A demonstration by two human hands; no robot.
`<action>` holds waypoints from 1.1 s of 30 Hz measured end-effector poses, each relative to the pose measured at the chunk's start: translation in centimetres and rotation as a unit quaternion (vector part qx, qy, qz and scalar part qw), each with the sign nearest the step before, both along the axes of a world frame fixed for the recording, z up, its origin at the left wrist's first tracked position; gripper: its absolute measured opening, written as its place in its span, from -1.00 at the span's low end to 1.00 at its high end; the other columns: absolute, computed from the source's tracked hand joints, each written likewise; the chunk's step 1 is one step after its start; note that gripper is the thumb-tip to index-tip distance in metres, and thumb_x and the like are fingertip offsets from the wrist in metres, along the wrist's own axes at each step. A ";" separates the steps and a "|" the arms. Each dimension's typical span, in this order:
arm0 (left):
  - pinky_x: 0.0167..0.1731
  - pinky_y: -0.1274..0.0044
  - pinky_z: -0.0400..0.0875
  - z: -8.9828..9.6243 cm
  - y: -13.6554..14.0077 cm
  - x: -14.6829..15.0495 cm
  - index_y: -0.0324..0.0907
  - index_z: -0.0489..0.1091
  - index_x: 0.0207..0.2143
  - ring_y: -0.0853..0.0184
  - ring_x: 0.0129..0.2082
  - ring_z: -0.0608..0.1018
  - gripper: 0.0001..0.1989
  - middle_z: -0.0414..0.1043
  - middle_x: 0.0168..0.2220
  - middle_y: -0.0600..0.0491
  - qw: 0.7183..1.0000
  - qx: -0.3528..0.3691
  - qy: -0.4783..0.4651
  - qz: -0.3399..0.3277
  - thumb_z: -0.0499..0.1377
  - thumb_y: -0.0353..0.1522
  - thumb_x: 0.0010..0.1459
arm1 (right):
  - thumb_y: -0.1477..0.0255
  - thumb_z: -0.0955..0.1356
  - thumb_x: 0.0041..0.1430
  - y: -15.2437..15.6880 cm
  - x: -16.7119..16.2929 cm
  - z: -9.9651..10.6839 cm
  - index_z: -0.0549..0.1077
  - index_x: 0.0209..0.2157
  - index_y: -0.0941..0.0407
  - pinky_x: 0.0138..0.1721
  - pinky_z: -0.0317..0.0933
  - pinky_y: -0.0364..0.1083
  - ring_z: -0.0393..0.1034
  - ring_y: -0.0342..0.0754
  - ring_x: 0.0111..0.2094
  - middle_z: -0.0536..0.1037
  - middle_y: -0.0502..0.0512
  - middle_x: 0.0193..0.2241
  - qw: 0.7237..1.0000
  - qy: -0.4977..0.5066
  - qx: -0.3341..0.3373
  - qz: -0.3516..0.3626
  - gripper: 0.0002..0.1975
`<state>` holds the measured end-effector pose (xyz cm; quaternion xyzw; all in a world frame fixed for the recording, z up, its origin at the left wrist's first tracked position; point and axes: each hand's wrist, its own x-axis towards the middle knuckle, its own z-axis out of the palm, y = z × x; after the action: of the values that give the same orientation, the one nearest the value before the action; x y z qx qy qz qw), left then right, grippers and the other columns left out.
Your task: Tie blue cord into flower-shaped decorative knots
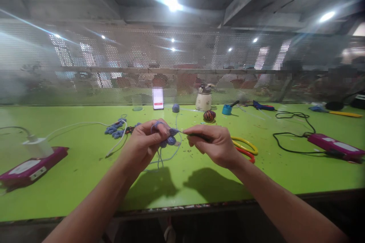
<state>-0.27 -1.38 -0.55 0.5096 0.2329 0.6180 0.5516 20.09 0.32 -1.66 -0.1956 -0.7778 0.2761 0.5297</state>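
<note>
My left hand (pixel 151 136) pinches a small blue-purple crocheted piece (pixel 169 140), with yarn looped over its fingers. Opposite it, my right hand (pixel 213 142) grips a crochet hook (pixel 199 135) with a dark handle, its thin tip pointing left at the piece. Loose yarn strands (pixel 160 159) hang below the left hand. A strand also runs back to a small blue yarn ball (pixel 176 108) at the far side of the green table (pixel 94 182). Several finished-looking blue crocheted bits (pixel 115 129) lie left of my left hand.
Yellow-and-red-handled scissors (pixel 248 147) lie beyond my right wrist. Purple power strips (pixel 37 167) sit at both sides, with cables. Farther back are a lit phone (pixel 158 98), a cream jug (pixel 203 98), a striped yarn ball (pixel 209 116) and a blue pot (pixel 227 109). A perforated screen stands behind.
</note>
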 end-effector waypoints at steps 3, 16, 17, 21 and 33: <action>-0.49 0.65 0.31 0.0 0.1 0.2 -0.23 0.52 -0.54 0.48 -0.49 0.43 -0.89 0.42 -0.49 0.10 1.000 -0.024 -0.002 -0.016 0.39 -0.51 -0.14 | 0.49 0.43 0.10 0.1 -0.3 -0.2 0.61 -0.21 0.16 -0.68 0.05 -0.21 0.17 -0.28 -0.68 0.49 -0.01 -0.59 0.989 0.053 -0.122 0.072 -0.82; -0.43 0.59 0.41 -0.4 0.4 0.6 -0.22 0.00 0.33 0.41 -0.46 0.46 -0.04 0.48 -0.47 0.12 0.996 0.067 0.061 -0.002 0.38 -0.56 -0.07 | 0.46 0.44 0.09 -0.2 -1.1 0.3 0.49 0.03 0.10 -0.67 -0.11 -0.22 0.07 -0.29 -0.68 0.42 -0.10 -0.60 0.937 0.102 -0.308 0.130 -0.58; -0.43 0.58 0.41 -0.5 0.5 0.6 -0.22 -0.02 0.34 0.41 -0.46 0.46 -0.03 0.48 -0.48 0.12 0.996 0.068 0.066 0.000 0.39 -0.55 -0.07 | 0.46 0.44 0.10 -0.3 -1.1 0.3 0.48 0.05 0.10 -0.67 -0.12 -0.22 0.06 -0.29 -0.68 0.40 -0.11 -0.61 0.936 0.094 -0.312 0.133 -0.56; -0.43 0.57 0.40 -0.7 0.7 0.6 -0.20 -0.12 0.37 0.40 -0.48 0.47 0.04 0.49 -0.50 0.13 0.994 0.062 0.086 0.000 0.38 -0.55 -0.06 | 0.44 0.43 0.10 -0.1 -1.2 0.4 0.51 0.02 0.12 -0.66 -0.15 -0.21 0.06 -0.29 -0.68 0.37 -0.12 -0.62 0.932 0.079 -0.328 0.133 -0.60; -0.54 0.60 0.31 -0.9 0.2 1.5 -0.33 0.05 0.30 0.44 -0.55 0.39 -0.09 0.42 -0.54 0.17 0.991 0.041 0.070 0.102 0.37 -0.54 -0.09 | 0.47 0.49 -0.05 0.4 -1.4 0.0 0.60 -0.17 0.14 -0.63 -0.21 -0.20 0.10 -0.28 -0.68 0.42 -0.06 -0.64 0.904 0.142 -0.390 0.102 -0.68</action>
<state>1.20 -1.15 -1.49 0.5476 0.2960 0.6426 0.4468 18.65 0.67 -1.68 -0.2647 -0.5400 0.6351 0.4846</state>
